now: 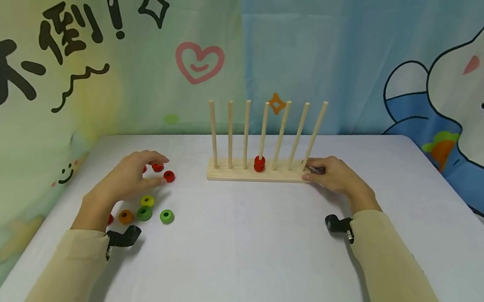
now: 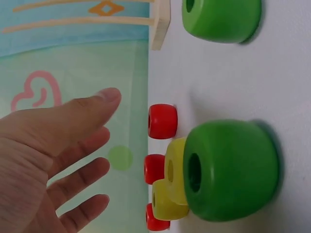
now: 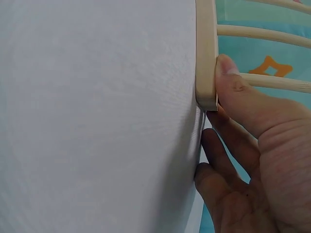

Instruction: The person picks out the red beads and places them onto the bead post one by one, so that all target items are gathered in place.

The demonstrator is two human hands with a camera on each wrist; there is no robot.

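My left hand (image 1: 126,176) hovers over loose beads at the table's left, thumb and fingers apart with nothing between them. Nearest it lie red beads (image 1: 169,176), some partly hidden by the hand. A yellow bead (image 1: 147,201), an orange bead (image 1: 125,217) and green beads (image 1: 167,216) lie closer to me. A wooden peg rack (image 1: 239,174) stands at the back with several upright pegs. Red beads (image 1: 259,166) are stacked low on its middle peg. My right hand (image 1: 335,177) grips the rack's right end, its thumb on the base (image 3: 206,63) and fingers around the end.
A white cloth (image 1: 241,255) covers the table. Behind it hangs a printed curtain (image 1: 301,37) with a heart and cartoon figures. Each wrist wears a black camera mount (image 1: 125,237).
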